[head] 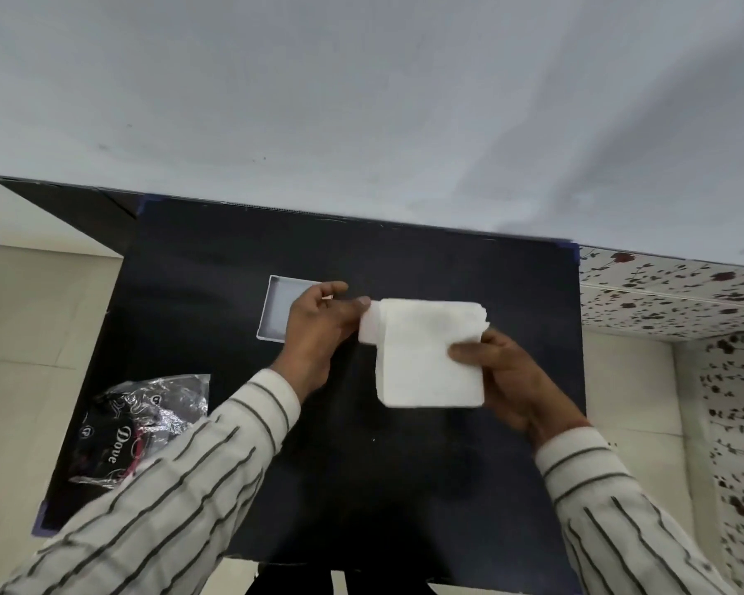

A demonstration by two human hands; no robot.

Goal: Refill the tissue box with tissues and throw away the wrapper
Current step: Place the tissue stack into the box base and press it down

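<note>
A white stack of tissues (426, 358) is held above the middle of the black table (404, 487). My right hand (507, 380) grips its right edge, thumb on top. My left hand (318, 328) pinches the stack's upper left corner, where some sheets fold over. Behind my left hand lies an open white tissue box (278, 307), partly hidden by the hand, with its inside looking bare. The crumpled clear and black wrapper (142, 427), printed "Dove", lies on the table at the near left, partly under my left sleeve.
The table stands against a grey-white wall (361, 100). Pale floor tiles (31, 337) lie to the left. A flower-patterned surface (683, 294) runs along the right side.
</note>
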